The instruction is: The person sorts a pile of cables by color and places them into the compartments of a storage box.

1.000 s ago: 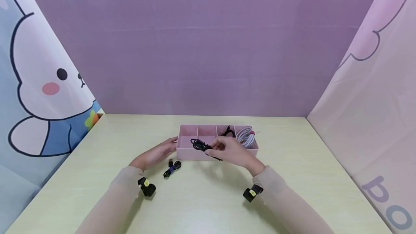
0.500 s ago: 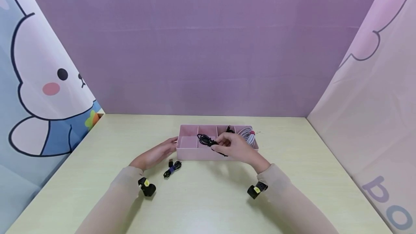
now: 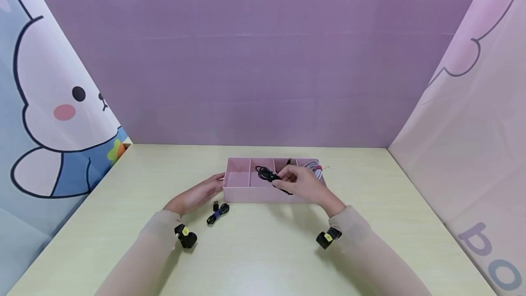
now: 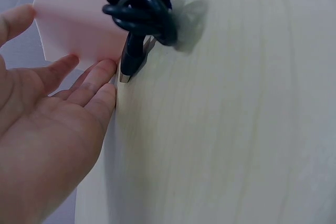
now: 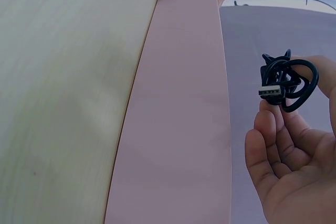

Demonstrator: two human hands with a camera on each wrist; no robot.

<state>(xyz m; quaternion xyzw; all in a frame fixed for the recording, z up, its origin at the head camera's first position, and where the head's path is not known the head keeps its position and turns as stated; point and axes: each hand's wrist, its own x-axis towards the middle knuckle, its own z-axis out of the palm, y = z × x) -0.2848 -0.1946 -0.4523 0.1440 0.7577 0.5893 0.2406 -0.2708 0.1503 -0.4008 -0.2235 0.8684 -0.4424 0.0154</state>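
Observation:
A pink divided box (image 3: 263,194) stands on the table. My right hand (image 3: 303,184) pinches a coiled black USB cable (image 3: 267,174) between thumb and fingers above the box's middle compartments; its metal plug shows in the right wrist view (image 5: 270,91). Against the box's left end rest the fingertips of my left hand (image 3: 199,194), the fingers fairly straight in the left wrist view. Near that hand a second black USB cable (image 3: 218,214), bound with a purple tie, lies on the table. The far right compartment holds a white cable (image 3: 314,168) with a red tie, partly hidden by my right hand.
Another black cable (image 3: 289,161) pokes up from the compartment left of the white cable, mostly covered by my right hand. A purple cloth (image 3: 263,58) hangs behind the table (image 3: 246,250), with printed cloths at both sides.
My right hand has moved right and slightly away from me, carrying the black cable from over the left part of the box to its middle. The left hand has stayed still.

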